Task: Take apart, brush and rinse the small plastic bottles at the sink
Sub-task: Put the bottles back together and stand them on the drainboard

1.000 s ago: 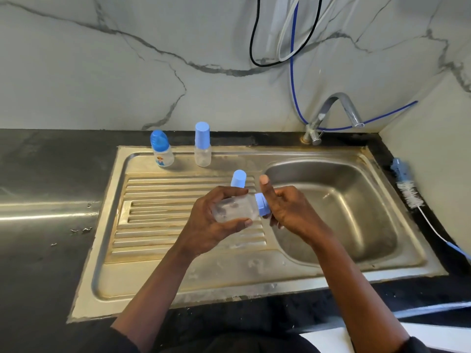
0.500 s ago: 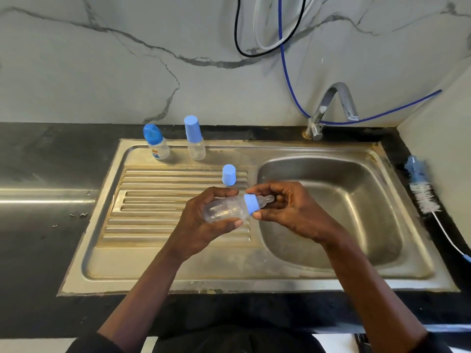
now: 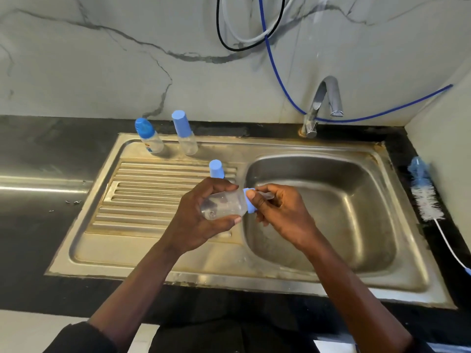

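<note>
- The left hand keeps its grip wrapped round the clear bottle.
- The right hand has rolled over, thumb and fingers pinching the blue collar: unscrewing seems underway, not finished.

White wall veined in grey, black bench set below. Cables hung on wall. Light reflected off steel strip at left.

Wall and counter
Black cable, white cable and blue hose are hanging against the veined marble; small scraps, possibly debris, are lying at left.
</note>
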